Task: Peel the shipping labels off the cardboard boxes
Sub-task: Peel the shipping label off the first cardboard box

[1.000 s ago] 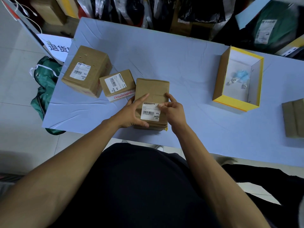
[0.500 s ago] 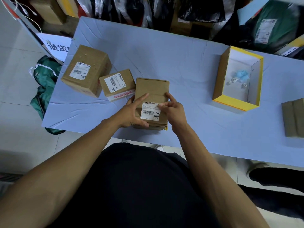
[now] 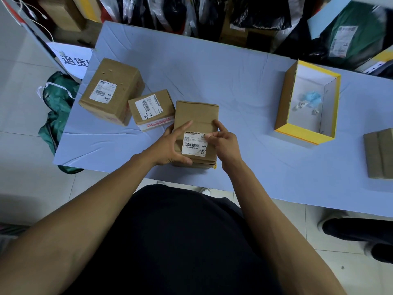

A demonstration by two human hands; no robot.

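Left hand (image 3: 170, 145) steadies near box (image 3: 196, 122) at desk (image 3: 234, 86) edge, right hand (image 3: 226, 143) fingers pinching its label (image 3: 193, 144) corner; two boxes (image 3: 112, 90) (image 3: 152, 108) left, labels intact.

The counter (image 3: 234, 81) has a wide bare strip in the middle, between the box under the hands (image 3: 196, 116) and the open yellow box (image 3: 306, 133); a hand can pass there freely. On the left, the small box (image 3: 152, 109) sits just beside the held box, and the big box (image 3: 110, 90) is close behind it, so this side is crowded. Another box (image 3: 379, 154) blocks the right edge. Bags (image 3: 255, 15) crowd the far edge.
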